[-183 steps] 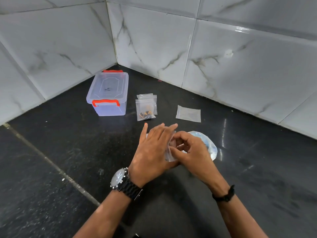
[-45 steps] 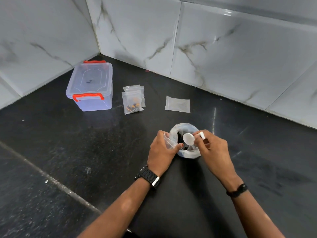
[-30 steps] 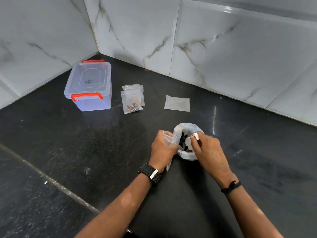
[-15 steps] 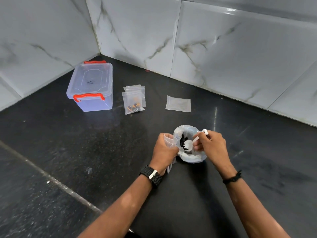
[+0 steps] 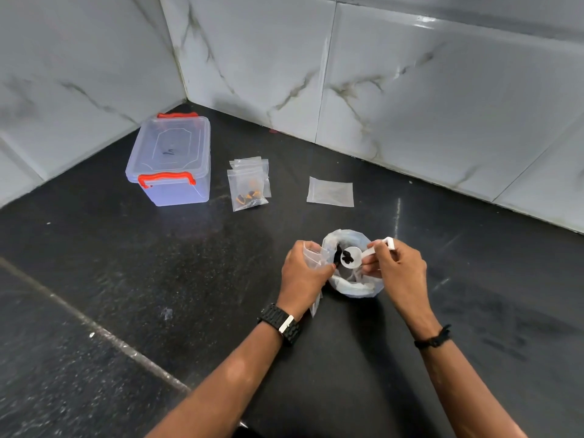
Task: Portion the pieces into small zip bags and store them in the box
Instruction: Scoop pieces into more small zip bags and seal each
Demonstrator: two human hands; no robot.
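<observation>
Fingers (image 5: 374,266) of the right hand (image 5: 398,269) pinch a white scoop (image 5: 363,256) at frame centre, its handle running up-right, its bowl holding dark pieces (image 5: 347,255) above the open sack (image 5: 354,284). Left hand (image 5: 302,276) grips a small zip bag (image 5: 311,257) just left of it. Upper left, the box (image 5: 172,162) stands closed; its lid scribble is unreadable.

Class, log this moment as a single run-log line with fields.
step: scooping | right hand: holds white scoop with dark pieces over big bag | left hand: holds small zip bag | box: lid on
</observation>
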